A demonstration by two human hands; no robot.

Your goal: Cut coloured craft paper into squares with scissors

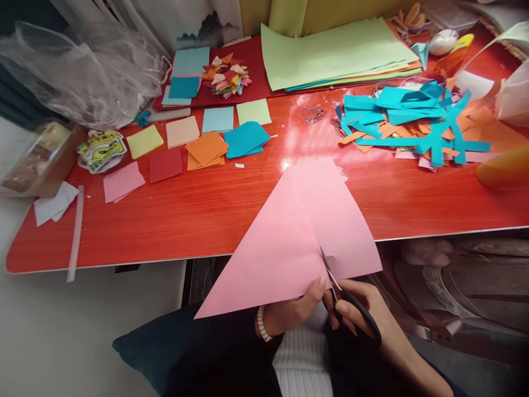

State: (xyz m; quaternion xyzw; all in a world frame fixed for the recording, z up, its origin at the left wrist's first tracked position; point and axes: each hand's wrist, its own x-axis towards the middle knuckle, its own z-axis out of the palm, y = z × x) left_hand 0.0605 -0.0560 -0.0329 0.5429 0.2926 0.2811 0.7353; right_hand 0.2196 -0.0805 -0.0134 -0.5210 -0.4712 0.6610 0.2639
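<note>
A large pink paper sheet (285, 237) hangs over the front edge of the red table. My left hand (295, 311), with a white beaded bracelet at the wrist, pinches its lower edge near the cut. Black-handled scissors (359, 311) are in my right hand (367, 311), fingers around the handles. Their blades are at the sheet's lower edge, right of my left thumb, pointing up into the paper. Part of the lower blade is hidden by the paper.
Small coloured paper squares (205, 149) lie on the left of the red table (185, 220). Blue and orange strips (438, 127) are heaped at the right. Green sheets (334, 55) are stacked at the back, beside a cluster of folded pieces (226, 76). A clear strip (76, 234) overhangs the front-left edge.
</note>
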